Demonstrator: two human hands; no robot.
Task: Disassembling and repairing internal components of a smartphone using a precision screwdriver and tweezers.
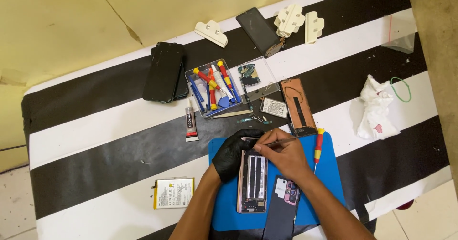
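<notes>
An opened phone body [253, 183] with a pink-gold frame lies on a blue mat [329, 173]. My left hand [233, 154], in a black glove, steadies the phone's top left corner. Above the phone's top edge, my bare right hand [282, 155] pinches metal tweezers [279, 142], their tips pointing left toward the glove. A dark back cover with a pink camera module [285, 199] lies under my right forearm, just right of the phone.
A red-yellow screwdriver [318, 145] rests on the mat's right side. Behind are a clear tray of screwdrivers [214, 85], a glue tube [190, 122], two black phones [164, 71], a copper-toned panel [297, 105], a small battery [274, 107], a yellow battery [173, 193], white clips [289, 20] and crumpled tissue [377, 109].
</notes>
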